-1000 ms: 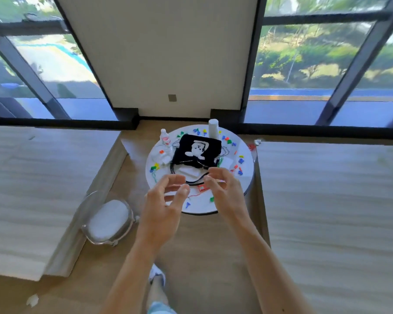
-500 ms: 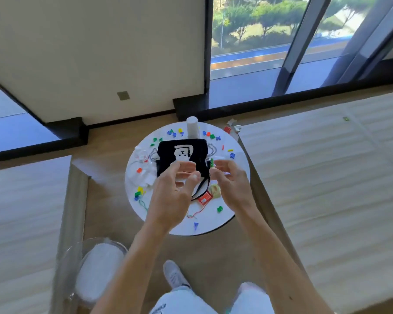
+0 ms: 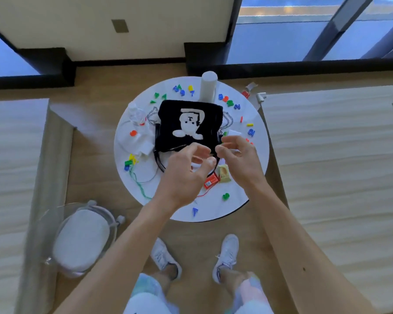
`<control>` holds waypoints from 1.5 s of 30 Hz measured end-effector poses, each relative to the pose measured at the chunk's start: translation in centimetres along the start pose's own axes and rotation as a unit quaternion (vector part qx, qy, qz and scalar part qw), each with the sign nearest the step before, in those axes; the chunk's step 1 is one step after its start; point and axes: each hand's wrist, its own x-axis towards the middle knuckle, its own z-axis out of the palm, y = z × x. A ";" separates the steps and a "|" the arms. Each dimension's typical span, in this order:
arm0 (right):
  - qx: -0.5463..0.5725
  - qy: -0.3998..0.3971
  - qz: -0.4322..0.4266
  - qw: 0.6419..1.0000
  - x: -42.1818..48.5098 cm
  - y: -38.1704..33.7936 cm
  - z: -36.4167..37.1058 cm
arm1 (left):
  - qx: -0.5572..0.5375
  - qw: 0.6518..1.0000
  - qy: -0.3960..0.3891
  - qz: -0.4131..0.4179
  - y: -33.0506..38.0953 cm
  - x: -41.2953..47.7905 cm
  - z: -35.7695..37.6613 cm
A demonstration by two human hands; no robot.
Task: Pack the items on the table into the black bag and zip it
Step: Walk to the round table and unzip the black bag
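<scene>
- A round white desk (image 3: 256,168) is seen from above, with the person's two white shoes (image 3: 226,254) on the wood floor below it.
- The black bag (image 3: 188,125) is laid flat near the middle of the desk; a white cartoon figure is shown on its upper face, and a chain strap (image 3: 227,123) is seen along its right side.
- The left hand (image 3: 182,175) is held over the bag's near edge, fingers curled and spread; whether anything is pinched in its grip cannot be told.
- The right hand (image 3: 238,157) is held at the bag's near right corner, thumb and fingers drawn close together; what, if anything, is gripped cannot be told.
- A white cylinder (image 3: 208,86) is stood upright just behind the bag.
- Coloured plastic numbers (image 3: 228,102) are scattered around the desk's rim, behind, left and right of the bag.
- A red packet (image 3: 210,182) and a pale yellow packet (image 3: 224,174) are laid side by side just below the hands.
- White items (image 3: 137,137), blurred by glare, are grouped left of the bag, and green thread (image 3: 141,189) is trailed toward the near left rim.
- A stool (image 3: 82,240) with a white cushion is placed on the floor, left of the desk.
</scene>
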 end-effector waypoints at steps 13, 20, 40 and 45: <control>-0.196 -0.019 -0.153 0.968 20.3 21.4 6.7 | 0.224 0.974 -0.015 0.028 -26.3 19.4 10.8; -0.368 -0.042 -0.283 0.885 27.1 30.3 10.4 | 0.405 0.892 0.044 0.196 -33.3 27.4 16.3; -0.436 0.032 -0.407 0.802 30.6 33.7 13.0 | 0.559 0.780 0.169 0.224 -36.3 29.2 21.0; -0.358 0.042 -0.408 0.839 31.6 33.4 11.6 | 0.482 0.836 0.155 0.214 -35.4 29.7 20.1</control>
